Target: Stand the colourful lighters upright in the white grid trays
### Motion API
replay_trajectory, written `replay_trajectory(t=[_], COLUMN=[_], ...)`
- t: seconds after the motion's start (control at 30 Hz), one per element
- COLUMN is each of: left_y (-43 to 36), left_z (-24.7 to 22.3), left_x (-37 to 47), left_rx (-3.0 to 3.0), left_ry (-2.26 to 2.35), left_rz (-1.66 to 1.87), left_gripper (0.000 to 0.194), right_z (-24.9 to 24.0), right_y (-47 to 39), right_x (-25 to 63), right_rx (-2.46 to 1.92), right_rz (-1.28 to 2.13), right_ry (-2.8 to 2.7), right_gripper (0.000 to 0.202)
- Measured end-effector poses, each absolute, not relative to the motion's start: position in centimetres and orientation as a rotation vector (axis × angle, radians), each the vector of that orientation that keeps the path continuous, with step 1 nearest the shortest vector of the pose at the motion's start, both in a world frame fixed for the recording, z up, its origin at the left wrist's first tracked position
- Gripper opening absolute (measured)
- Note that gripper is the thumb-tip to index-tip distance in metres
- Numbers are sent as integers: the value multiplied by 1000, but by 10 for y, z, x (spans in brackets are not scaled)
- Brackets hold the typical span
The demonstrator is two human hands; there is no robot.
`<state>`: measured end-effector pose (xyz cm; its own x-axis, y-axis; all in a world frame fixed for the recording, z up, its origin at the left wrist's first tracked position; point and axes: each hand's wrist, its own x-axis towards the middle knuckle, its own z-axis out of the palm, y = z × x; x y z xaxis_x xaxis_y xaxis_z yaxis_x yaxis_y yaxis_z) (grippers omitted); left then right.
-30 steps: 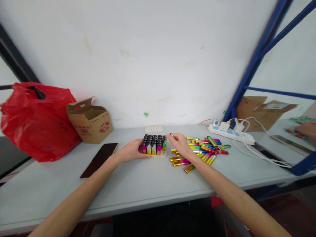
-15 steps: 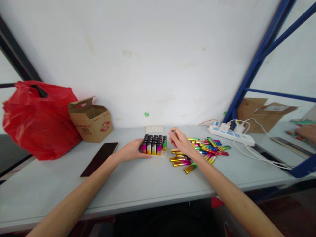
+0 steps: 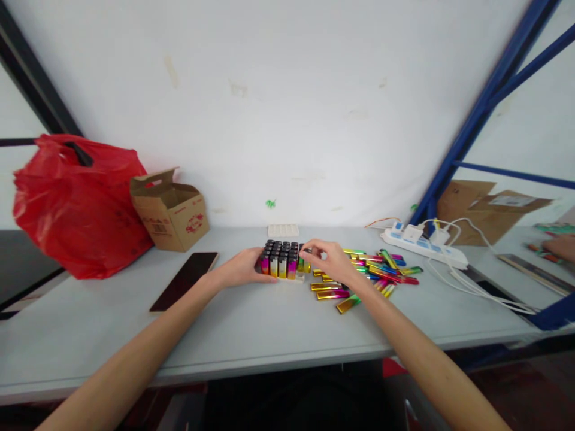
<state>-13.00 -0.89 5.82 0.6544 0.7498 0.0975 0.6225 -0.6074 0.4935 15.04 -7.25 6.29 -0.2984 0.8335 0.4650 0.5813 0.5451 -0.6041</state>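
Rows of upright lighters with black tops and shiny multicoloured bodies stand packed in a pale tray. My left hand grips the left end of this tray, thumb along the front and fingers partly hidden behind. At the tray's right end, my right hand pinches a green-and-yellow lighter by its top, the body upright beside the other rows. Just right of that hand lies a loose pile of metallic-coloured lighters, partly covered by my forearm.
Behind the lighters, another pale tray rests by the wall. A dark flat phone-like slab, an open carton and a red plastic bag are on the left. Rightward are a power strip with cables and another person's hand.
My right hand has moved left and down, bringing a lighter from beside the tray into its right end. My left hand keeps its grip. The view has shifted slightly.
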Motion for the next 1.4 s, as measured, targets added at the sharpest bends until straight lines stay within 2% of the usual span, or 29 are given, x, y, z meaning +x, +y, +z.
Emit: replay_trajectory(t=[0.4,0.53,0.73,0.87,0.97,1.03,1.23,1.4], left_y=[-10,-10,-10,-9,-8,-7,-7,-7], left_z=[58,59,58,56,55,55,56,56], left_x=[-131,-131,-131,-131,-132,-132,-131,-132], left_rx=[2450,2460,2450,2429,2434,2450,2460,2468], left_ry=[1028,1028,1077,1057,1084,1113,1106,1096], left_rz=[427,425,405,433,424,403,396,415], left_gripper=[68,68,74,76,78,79,76,76], right_z=[59,57,69,81,84,83,79,76], right_y=[-70,-69,-73,-70,-68,-68,-70,-68], right_x=[153,152,163,192,219,236,254,245], right_rx=[-1147,-1110,-1076,-1240,-1434,-1528,-1552,-1584], right_rz=[317,357,467,405,539,658,901,825], right_ry=[-2157,-2205,-2066,-2127,-2287,-2306,-2373,-2421], right_gripper=[21,24,39,33,29,33,38,27])
